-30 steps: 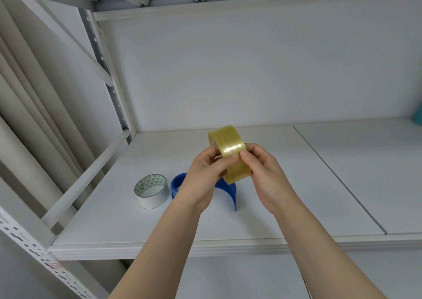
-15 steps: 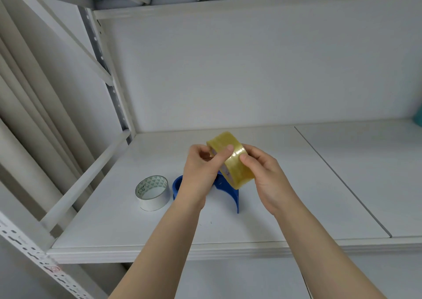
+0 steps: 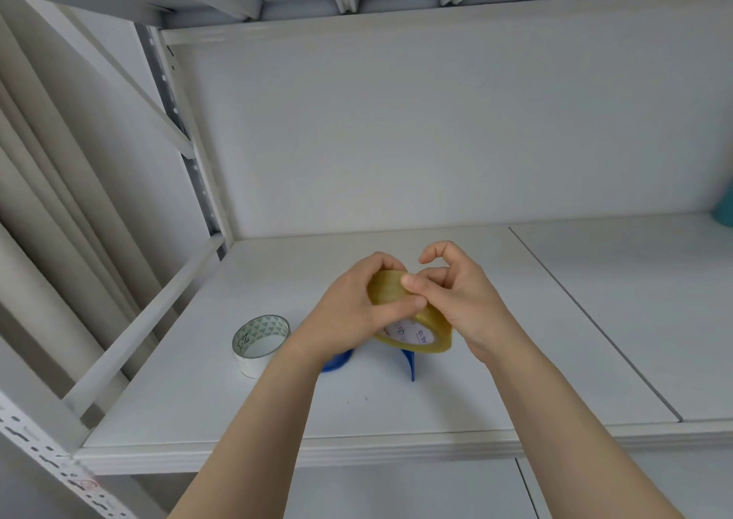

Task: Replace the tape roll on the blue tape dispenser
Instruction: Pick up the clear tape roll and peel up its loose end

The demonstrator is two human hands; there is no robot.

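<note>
Since 1 s ago both hands have dropped w/ the yellowish tape roll (image 3: 412, 322), now tipped so its printed core faces the camera, just above the blue tape dispenser (image 3: 408, 362) on the shelf (image 3: 555, 340). Left hand (image 3: 353, 316) wraps the roll's left side, fingers closed on it; right hand (image 3: 456, 300) pinches its top edge w/ thumb, other fingers curled loose. Probably hunting the tape's free end, or lining it up for loading. Core print too small to read. White roll (image 3: 260, 344) w/ green triangle pattern sits left of the dispenser, likely the old one.
</note>
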